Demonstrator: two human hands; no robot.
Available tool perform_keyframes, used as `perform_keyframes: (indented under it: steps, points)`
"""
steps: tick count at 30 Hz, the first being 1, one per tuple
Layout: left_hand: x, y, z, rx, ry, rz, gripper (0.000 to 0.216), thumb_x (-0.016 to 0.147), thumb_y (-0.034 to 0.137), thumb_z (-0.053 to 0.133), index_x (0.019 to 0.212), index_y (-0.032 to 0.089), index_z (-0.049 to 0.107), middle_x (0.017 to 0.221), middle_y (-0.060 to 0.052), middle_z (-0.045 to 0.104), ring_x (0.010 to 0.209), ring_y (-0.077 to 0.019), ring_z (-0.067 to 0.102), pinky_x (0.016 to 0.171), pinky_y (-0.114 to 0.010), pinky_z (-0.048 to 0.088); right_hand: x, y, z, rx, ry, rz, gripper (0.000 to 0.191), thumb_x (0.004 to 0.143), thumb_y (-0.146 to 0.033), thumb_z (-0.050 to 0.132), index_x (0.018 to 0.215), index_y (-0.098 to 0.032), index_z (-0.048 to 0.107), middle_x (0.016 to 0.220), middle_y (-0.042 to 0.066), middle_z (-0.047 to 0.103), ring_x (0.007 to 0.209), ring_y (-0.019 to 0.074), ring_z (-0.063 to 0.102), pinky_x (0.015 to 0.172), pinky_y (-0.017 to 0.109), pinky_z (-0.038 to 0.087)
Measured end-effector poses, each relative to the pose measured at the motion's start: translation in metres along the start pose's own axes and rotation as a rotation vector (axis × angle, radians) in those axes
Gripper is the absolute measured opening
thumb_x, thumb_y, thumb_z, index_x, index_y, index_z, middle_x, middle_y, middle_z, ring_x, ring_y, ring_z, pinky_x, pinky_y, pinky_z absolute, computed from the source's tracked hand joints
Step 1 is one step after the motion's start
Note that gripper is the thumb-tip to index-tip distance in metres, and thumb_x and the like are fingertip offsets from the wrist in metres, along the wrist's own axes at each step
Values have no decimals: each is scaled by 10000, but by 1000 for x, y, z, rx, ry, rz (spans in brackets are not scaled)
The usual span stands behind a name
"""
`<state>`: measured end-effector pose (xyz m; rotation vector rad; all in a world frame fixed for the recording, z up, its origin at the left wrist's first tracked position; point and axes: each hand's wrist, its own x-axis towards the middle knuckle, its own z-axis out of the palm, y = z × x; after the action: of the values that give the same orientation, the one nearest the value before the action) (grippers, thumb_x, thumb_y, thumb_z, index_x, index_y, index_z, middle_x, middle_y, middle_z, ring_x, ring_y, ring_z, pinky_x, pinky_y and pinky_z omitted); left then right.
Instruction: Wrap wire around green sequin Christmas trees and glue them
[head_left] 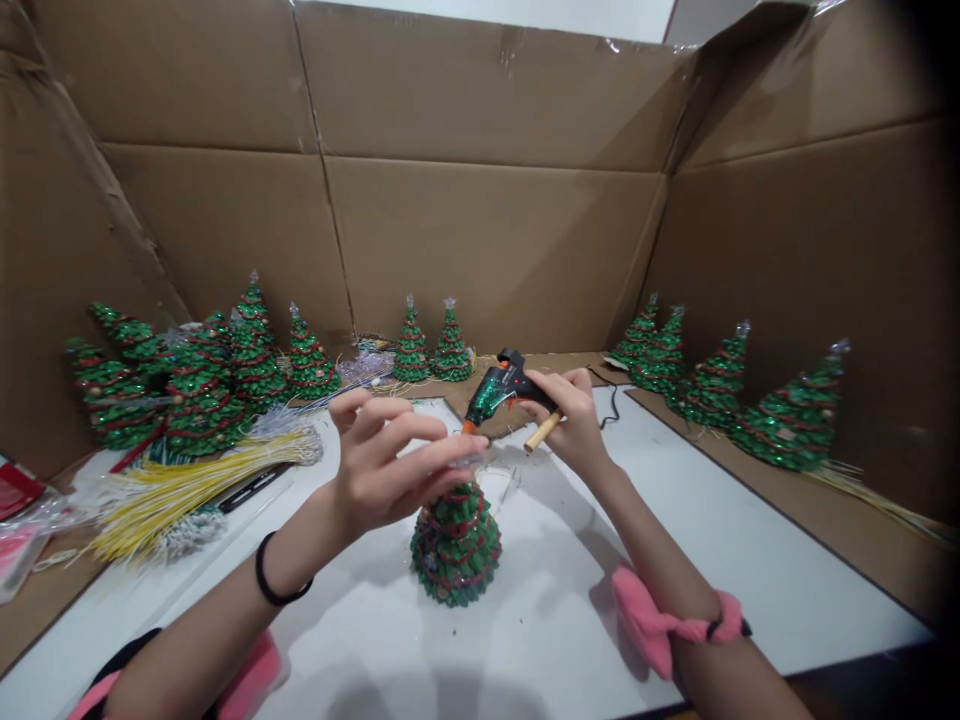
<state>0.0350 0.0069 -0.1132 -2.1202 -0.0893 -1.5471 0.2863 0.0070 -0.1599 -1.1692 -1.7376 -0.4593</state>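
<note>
A small Christmas tree (457, 545), green with red garland, stands upright on the white board in front of me. My right hand (574, 415) is wrapped round a black hot glue gun (491, 392) with green glitter on its front. A pale wooden stick (543, 432) also juts from under that hand. The orange nozzle (469, 427) points down at the fingertips of my left hand (386, 460). Those fingers pinch just above the treetop, around a small, clear-looking piece I cannot make out. The treetop is hidden behind the left hand.
Several finished trees (202, 390) crowd the left, two (431, 345) stand at the back, and several (787, 410) line the right. Yellow and white wire strands (202, 490) lie at left beside a black utility knife (255, 487). Cardboard walls (487, 230) enclose the white board (360, 640).
</note>
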Motion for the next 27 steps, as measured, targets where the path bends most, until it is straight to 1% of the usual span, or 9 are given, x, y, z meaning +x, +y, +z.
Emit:
perform_keyframes:
  steps: [4,8,12,14,16,19,21,24,27]
  points:
    - [5,-2,-3,-156,-103,-187,147,874,328,524,888,260,653,686,19,642,713,-160,475,758,-373,262,-13,23,19,-133,-125,206,470,834,-466,532,1168,-137,561,944,94,649,809,231,417,777,355,363]
    - [12,-7,-8,-319,-279,-327,106,854,279,556,910,256,642,737,25,639,743,-155,487,796,-363,272,-34,43,38,-268,-289,490,380,812,-444,548,1000,-129,646,870,123,644,830,256,452,766,361,357]
    - [18,-13,-14,-395,-433,-446,109,835,283,586,928,248,631,788,23,636,811,-162,498,843,-345,270,-40,45,44,-304,-270,570,418,801,-365,553,1053,-38,615,931,212,600,911,313,455,781,410,359]
    - [21,-14,-16,-407,-463,-483,86,827,289,599,890,242,632,788,26,629,819,-160,500,844,-331,270,-35,34,45,-286,-251,547,434,839,-369,499,1151,-73,563,1068,204,571,991,309,438,840,416,355]
    - [23,-14,-17,-419,-476,-520,69,819,295,610,847,237,635,785,29,629,829,-158,500,845,-322,272,-26,13,45,-113,-230,521,416,870,-404,447,1175,-139,544,1129,148,563,1033,279,443,888,400,356]
    - [26,-11,-19,-444,-486,-589,77,809,308,624,820,235,644,807,26,639,858,-164,501,849,-325,277,-18,-28,41,484,-254,482,443,903,-494,345,1189,-205,521,1091,84,584,1000,233,508,865,375,400]
    - [28,-8,-20,-464,-490,-630,86,801,314,632,802,231,654,807,25,640,859,-168,501,843,-328,279,-16,-55,37,789,-330,358,546,886,-598,284,1228,-231,499,1063,67,582,967,222,531,846,367,418]
    - [30,-5,-22,-482,-495,-686,84,795,309,639,773,231,664,749,36,631,809,-164,497,826,-328,276,-17,-81,29,876,-361,162,721,701,-733,488,1197,-212,538,1049,79,556,970,244,511,874,378,410]
    - [31,-3,-22,-490,-506,-732,80,798,285,637,746,229,660,680,47,610,764,-159,486,811,-329,272,-16,-93,24,805,-353,112,562,651,-610,664,1027,-194,622,1003,82,561,979,245,492,905,384,393]
